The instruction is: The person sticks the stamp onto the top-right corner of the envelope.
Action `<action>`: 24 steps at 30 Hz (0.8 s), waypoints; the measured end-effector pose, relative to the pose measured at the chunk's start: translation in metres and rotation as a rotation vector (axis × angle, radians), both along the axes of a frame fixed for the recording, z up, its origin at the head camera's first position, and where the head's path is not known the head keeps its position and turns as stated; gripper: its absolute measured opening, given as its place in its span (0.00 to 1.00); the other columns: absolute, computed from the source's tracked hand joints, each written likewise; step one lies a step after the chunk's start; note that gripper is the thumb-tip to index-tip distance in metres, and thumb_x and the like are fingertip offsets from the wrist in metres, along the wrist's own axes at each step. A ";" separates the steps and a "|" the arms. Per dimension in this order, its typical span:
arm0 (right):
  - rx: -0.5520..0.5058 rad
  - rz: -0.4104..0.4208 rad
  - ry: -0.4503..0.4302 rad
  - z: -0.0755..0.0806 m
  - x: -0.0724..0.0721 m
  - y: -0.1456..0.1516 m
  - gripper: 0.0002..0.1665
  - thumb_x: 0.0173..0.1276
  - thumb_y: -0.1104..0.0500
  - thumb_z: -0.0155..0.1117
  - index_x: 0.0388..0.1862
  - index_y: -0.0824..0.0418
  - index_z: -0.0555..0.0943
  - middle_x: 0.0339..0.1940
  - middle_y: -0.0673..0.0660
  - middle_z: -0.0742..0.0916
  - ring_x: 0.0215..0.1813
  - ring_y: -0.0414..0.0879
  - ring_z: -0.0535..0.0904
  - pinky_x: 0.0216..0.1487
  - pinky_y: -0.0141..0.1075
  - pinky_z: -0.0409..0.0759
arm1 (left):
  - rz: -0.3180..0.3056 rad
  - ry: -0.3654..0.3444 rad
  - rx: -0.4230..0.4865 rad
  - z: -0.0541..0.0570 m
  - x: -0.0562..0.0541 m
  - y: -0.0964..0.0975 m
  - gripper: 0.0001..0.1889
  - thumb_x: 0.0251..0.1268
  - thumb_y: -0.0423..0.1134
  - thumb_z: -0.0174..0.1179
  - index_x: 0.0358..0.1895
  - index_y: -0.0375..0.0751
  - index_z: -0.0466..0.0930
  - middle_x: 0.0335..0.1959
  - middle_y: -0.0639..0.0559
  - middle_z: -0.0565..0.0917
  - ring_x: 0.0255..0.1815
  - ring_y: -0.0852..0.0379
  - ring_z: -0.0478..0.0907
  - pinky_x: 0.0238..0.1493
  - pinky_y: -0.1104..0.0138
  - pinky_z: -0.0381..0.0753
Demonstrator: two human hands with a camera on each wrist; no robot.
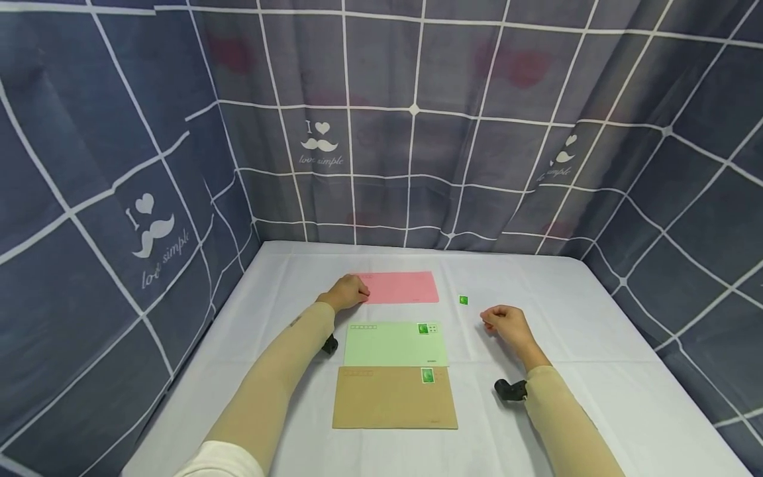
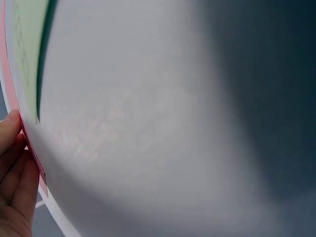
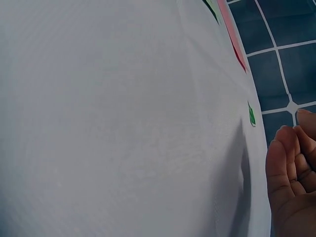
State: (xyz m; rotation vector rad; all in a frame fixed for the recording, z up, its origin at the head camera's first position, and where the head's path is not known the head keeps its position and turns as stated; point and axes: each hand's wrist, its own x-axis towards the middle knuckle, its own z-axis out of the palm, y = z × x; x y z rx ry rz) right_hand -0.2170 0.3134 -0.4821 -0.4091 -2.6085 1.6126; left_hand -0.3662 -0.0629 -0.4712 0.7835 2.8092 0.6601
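Note:
At the far side of the table lies a pink envelope (image 1: 405, 287). My left hand (image 1: 348, 293) pinches its left edge, thumb on top and fingers curled below, as the left wrist view shows. To the right of this envelope a loose green stamp (image 1: 463, 300) rests on the white cloth. My right hand (image 1: 505, 324) hovers just right of the stamp and nearer to me, fingers loosely bent with nothing visible between them. In the right wrist view its fingers (image 3: 279, 160) are beside the stamp (image 3: 252, 114).
Below the pink envelope lies a light green envelope (image 1: 381, 348) with a green stamp (image 1: 423, 328) at its top right. Nearest me is a brown envelope (image 1: 393, 404), also bearing a stamp (image 1: 427, 375). A dark gridded curtain (image 1: 381, 142) surrounds the white table (image 1: 501, 271).

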 end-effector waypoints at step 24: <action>0.010 0.001 0.029 0.004 -0.009 0.002 0.15 0.73 0.61 0.61 0.48 0.74 0.81 0.35 0.59 0.87 0.33 0.38 0.79 0.36 0.29 0.82 | 0.016 -0.011 -0.038 0.004 0.008 0.003 0.10 0.68 0.35 0.64 0.48 0.39 0.90 0.55 0.46 0.87 0.64 0.48 0.78 0.71 0.57 0.73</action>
